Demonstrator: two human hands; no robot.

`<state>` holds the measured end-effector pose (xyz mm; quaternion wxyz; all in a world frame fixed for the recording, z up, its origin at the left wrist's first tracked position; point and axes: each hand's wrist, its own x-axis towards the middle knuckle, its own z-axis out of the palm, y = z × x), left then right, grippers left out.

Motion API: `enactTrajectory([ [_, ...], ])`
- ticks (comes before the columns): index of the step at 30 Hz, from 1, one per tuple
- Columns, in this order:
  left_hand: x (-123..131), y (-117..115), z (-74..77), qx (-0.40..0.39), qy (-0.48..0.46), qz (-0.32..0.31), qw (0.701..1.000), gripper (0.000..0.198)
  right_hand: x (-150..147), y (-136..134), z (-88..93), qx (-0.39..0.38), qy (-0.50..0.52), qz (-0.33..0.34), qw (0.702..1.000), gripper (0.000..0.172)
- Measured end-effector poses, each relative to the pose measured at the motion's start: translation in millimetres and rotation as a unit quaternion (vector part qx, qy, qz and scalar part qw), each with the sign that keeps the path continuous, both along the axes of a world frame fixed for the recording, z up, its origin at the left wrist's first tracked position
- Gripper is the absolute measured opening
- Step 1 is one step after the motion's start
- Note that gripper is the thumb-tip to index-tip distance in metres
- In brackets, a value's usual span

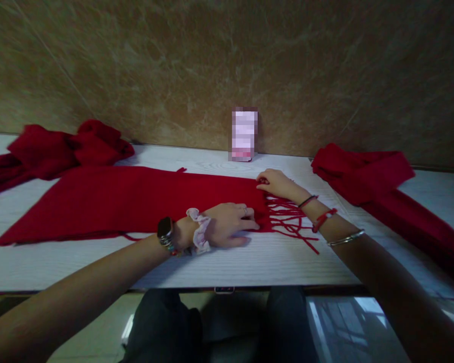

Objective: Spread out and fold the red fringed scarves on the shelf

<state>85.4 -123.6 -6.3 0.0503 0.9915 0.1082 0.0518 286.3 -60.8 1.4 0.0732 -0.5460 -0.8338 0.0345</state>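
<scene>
Across the white tabletop [287, 269], directly before me, a red scarf [136, 201] lies lengthwise, its fringe [287, 217] at the right end, some strands crossing. My hands are apart from each other, both at that end. Left hand [229, 222]: palm down on the scarf near its close edge, fingers extended and slightly spread, gripping nothing visible. Right hand [278, 182]: at the far corner, beside the start of the fringe, fingers curled over the cloth; I cannot tell whether they pinch it. Left wrist carries a watch [165, 228] and a pale scrunchie [201, 232]; right forearm, a silver bangle [346, 238]. Rumpled red cloth [64, 151] touches or nearly touches the scarf at far left; another folded red piece [363, 176] lies well right of the fringe. Upright by the brown wall [212, 60]: a pixelated rectangular object [244, 132], details unreadable.
</scene>
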Motion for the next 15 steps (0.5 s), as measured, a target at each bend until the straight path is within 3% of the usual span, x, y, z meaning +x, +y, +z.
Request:
enactTrajectory([
  [6, -5, 2, -15.4, -0.025, -0.050, 0.002, 0.998, 0.037, -1, 16, -9.8, -0.005, 0.006, -0.060, 0.998, 0.013],
  [10, -6, 2, -20.3, -0.039, -0.060, 0.009, 0.997, 0.038, -4, 21, -6.4, 0.035, -0.052, -0.065, 0.996, 0.018],
  [15, -6, 0, -21.9, -0.030, -0.039, 0.028, 0.998, 0.041, -7, 24, 1.8, -0.003, -0.082, -0.060, 0.995, 0.015],
])
